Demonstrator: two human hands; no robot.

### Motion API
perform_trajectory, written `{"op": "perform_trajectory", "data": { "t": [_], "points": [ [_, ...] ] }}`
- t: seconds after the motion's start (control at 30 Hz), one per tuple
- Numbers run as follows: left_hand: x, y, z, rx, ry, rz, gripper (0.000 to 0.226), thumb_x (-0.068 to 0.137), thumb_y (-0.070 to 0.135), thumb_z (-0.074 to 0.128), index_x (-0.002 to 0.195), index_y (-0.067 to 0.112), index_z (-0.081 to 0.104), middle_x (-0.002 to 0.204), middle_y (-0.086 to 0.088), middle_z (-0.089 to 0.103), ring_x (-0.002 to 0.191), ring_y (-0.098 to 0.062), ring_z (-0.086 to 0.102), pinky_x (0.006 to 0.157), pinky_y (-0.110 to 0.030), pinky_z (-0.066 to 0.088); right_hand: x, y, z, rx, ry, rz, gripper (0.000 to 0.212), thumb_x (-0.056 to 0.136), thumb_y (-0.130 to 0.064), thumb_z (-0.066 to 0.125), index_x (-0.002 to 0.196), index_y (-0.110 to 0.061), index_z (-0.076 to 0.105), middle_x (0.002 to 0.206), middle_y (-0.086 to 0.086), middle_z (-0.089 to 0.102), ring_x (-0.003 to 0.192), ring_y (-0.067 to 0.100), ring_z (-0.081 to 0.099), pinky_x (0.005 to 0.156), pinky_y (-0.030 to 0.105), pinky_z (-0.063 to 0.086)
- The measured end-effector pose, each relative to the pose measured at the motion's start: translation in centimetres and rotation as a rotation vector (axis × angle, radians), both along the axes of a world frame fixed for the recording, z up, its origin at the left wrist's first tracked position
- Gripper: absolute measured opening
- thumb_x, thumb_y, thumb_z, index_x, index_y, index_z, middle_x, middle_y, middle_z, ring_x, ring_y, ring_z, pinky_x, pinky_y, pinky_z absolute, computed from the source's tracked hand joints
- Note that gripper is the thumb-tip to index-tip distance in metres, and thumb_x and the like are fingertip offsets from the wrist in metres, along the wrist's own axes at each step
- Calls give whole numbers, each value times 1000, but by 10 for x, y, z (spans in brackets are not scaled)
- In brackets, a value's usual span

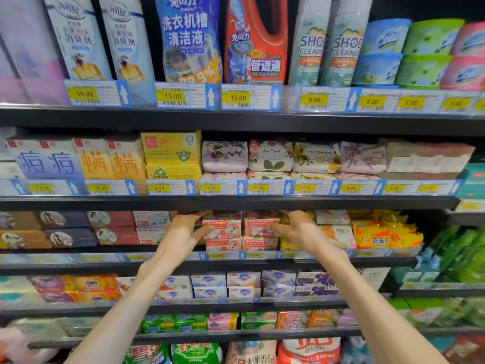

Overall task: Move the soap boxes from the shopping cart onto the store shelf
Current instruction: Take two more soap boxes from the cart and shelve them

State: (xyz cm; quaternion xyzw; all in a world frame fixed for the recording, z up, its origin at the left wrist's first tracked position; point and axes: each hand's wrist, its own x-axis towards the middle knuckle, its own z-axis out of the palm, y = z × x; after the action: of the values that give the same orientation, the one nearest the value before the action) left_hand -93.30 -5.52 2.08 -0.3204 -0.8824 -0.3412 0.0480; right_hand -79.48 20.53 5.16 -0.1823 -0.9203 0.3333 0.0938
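Note:
Two stacks of pink Goat Soap boxes stand side by side on the third shelf (78, 266) down. My left hand (183, 232) holds the top box of the left stack (223, 228), thumb on its front, fingers over its top left corner. My right hand (296, 228) holds the top box of the right stack (258, 224) from its right side, thumb across the front. A lower box (223, 244) and another (258, 243) lie under them. The shopping cart is out of view.
White Goat Soap boxes (151, 227) sit left of my left hand; yellow packs (378, 237) right of my right hand. The shelf above (236, 203) hangs low over the boxes. Wrapped floral soaps (270, 156) fill it. Bottles (189, 38) stand on top.

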Motion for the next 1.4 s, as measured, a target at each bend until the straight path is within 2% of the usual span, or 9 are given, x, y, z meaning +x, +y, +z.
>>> {"op": "perform_trajectory", "data": {
  "t": [0.37,0.57,0.73,0.8,0.87,0.93,1.07,1.17,1.4],
  "points": [
    [-4,4,-9,0,100,0,43,93,41,64,129,16,66,115,-12,71,111,-32,61,97,-43,50,0,-9,2,28,-1,-15,55,92,-37,68,141,-20,50,140,1,56,126,23,53,103,30,44],
    [-6,7,-11,5,56,11,44,94,42,63,127,13,67,107,-8,73,99,-26,66,85,-26,45,-1,-17,4,40,-21,-32,53,94,-32,66,140,-10,51,135,3,58,124,24,54,94,22,40],
    [-7,7,-15,26,74,11,45,94,43,62,127,13,67,115,-10,71,102,-26,63,89,-32,49,-1,-21,5,73,-40,-40,49,95,-33,65,135,-8,55,133,6,60,118,24,57,90,23,41],
    [-6,7,-15,30,84,6,47,94,45,61,130,14,66,116,-9,70,102,-26,62,91,-35,50,-1,-21,5,92,-48,-47,48,95,-35,64,133,-6,56,127,7,63,104,22,58,84,23,41],
    [-5,8,-15,37,88,2,48,94,44,62,133,16,64,119,-10,68,107,-27,61,94,-38,50,-1,-20,4,114,-42,-56,45,96,-34,63,130,-4,58,105,-3,66,90,16,51,78,23,38],
    [-5,8,-14,35,83,0,50,93,45,61,134,17,63,121,-10,68,111,-29,60,97,-41,50,-1,-18,3,122,-34,-71,44,96,-33,63,128,-4,58,90,-13,56,87,13,46,76,22,36],
    [-4,7,-15,34,86,6,48,94,44,61,134,18,63,122,-9,68,111,-28,60,97,-41,50,-1,-20,4,133,-33,-59,44,96,-33,63,130,-5,57,110,-1,58,96,18,53,80,22,37],
    [-3,7,-16,29,85,17,49,94,46,61,134,19,62,121,-8,68,109,-27,60,96,-42,51,-3,-20,2,136,-28,-50,47,96,-34,63,136,-10,55,129,6,62,116,26,58,87,25,43],
    [-3,10,-17,5,89,45,48,95,48,59,130,16,64,117,-10,69,110,-28,59,93,-39,51,-6,-16,-4,145,-3,-41,46,96,-35,63,137,-14,56,134,6,61,120,28,57,93,27,44]
  ]
}}
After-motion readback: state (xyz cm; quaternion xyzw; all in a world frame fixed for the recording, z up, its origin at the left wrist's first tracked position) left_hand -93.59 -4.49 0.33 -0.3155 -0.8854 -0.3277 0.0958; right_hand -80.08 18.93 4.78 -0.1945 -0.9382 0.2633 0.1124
